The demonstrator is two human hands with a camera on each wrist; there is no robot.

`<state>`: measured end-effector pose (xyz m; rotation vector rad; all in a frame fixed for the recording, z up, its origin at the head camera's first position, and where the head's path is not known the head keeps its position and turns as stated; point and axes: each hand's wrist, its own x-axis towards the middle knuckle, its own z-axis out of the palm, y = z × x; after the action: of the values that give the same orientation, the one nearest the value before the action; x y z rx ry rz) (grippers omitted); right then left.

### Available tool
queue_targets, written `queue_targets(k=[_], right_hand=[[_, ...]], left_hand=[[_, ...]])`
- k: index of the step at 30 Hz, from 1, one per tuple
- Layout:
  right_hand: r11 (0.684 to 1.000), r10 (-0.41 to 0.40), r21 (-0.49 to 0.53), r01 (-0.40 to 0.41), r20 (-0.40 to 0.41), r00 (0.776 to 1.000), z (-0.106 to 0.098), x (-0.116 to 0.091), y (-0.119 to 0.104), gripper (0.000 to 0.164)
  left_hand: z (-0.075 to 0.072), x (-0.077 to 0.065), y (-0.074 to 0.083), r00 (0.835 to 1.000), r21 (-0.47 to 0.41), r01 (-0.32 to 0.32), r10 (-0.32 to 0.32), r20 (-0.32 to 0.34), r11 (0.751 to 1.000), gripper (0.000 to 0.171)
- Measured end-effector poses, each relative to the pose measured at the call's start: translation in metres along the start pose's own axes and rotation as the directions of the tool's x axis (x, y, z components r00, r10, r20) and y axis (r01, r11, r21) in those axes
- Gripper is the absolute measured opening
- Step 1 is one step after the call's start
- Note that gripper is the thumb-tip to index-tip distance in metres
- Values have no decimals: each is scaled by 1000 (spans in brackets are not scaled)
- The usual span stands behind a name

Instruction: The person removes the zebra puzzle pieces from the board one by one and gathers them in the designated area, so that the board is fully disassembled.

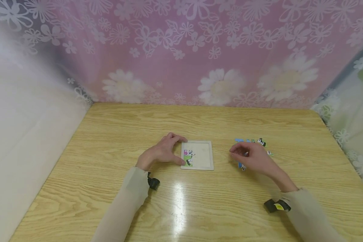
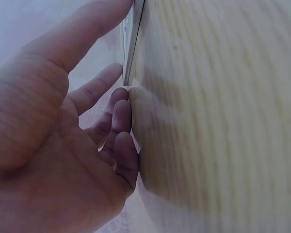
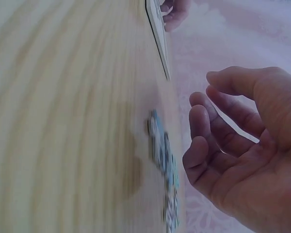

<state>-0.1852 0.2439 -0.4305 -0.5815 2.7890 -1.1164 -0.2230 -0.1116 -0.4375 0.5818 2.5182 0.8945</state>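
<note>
A flat, pale square puzzle tray (image 1: 212, 156) lies on the table in the head view. Joined picture pieces (image 1: 189, 158) with a pink-and-white figure and green ground fill its lower left part. My left hand (image 1: 166, 150) spans the tray's left side, thumb at the near corner and index finger at the far one; its other fingers (image 2: 121, 116) rest by the tabletop. Loose jigsaw pieces (image 1: 261, 142) lie right of the tray, partly hidden under my right hand (image 1: 257, 158). That hand hovers over them, fingers (image 3: 199, 121) loosely bent, thumb near the index fingertip, nothing visible between them.
The wood-grain table (image 1: 115, 127) ends at the back against a pink flowered curtain (image 1: 169, 67). Pale cloth walls (image 1: 24, 117) stand at both sides. A black camera (image 1: 153, 183) is strapped on the left wrist, another camera (image 1: 270, 205) on the right.
</note>
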Motion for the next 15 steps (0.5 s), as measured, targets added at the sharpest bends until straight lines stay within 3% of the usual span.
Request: queue_targets(k=[15], right_hand=[[998, -16, 66, 12, 57, 998, 33, 38, -33, 13]], left_hand=[[1, -1, 3, 1000, 10, 20, -20, -5, 1000, 83]])
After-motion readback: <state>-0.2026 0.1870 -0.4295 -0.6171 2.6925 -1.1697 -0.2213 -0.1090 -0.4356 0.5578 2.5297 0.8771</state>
